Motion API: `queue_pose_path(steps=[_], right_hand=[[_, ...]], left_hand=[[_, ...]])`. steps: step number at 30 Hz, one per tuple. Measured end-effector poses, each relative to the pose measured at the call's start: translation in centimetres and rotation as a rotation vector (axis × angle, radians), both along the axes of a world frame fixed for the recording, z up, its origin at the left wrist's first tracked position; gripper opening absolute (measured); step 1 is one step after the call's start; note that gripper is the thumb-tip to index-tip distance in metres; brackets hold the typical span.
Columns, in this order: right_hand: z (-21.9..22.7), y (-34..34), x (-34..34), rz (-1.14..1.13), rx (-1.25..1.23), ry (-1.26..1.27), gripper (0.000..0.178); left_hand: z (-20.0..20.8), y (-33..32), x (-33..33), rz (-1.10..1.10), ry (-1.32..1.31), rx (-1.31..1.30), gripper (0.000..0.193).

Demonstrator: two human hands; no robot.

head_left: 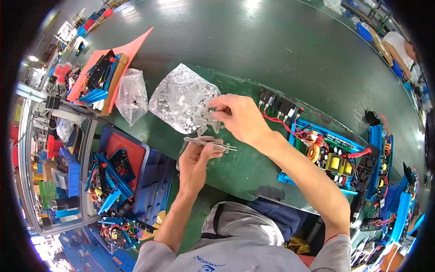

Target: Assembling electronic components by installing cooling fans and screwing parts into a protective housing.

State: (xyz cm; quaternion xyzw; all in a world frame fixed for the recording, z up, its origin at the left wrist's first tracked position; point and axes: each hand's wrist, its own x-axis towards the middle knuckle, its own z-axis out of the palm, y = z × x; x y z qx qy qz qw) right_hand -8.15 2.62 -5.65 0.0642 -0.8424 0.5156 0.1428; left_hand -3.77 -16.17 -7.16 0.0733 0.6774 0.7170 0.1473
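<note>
A clear plastic bag [174, 88] full of small silvery metal pieces [192, 119] lies on the green work mat, its mouth toward me. My left hand [195, 159] is closed round a pair of metal tweezers [226, 147], whose tips point right, just below the bag's mouth. Over the right edge of the bag, my right hand [244, 119] has its thumb and fingers curled together at the loose pieces. What sits between those fingertips is too small to make out. Right of that hand lies a blue-framed circuit board assembly [328, 156] with coils and red wires.
Another clear bag [132, 96] stands left of the full one, beside a pink sheet [131, 50] under a cardboard piece and a board assembly. Blue bins [154, 181] with more assemblies are at the lower left. Black connectors [281, 106] lie behind the right forearm. A person [398, 52] is far right.
</note>
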Motion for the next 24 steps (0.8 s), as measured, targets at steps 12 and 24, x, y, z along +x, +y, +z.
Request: queue_pose_path(steps=[12,24], right_hand=[[5.6,6.8,20.9,-0.184,-0.013,-0.228,0.024],[5.0,9.3,29.2,-0.382,-0.063,-0.178,0.024]], left_hand=[[4.9,6.2,3.7,-0.314,-0.041,0.071,0.029],[5.8,12.0,9.5,-0.551,0.057,-0.122,0.025]])
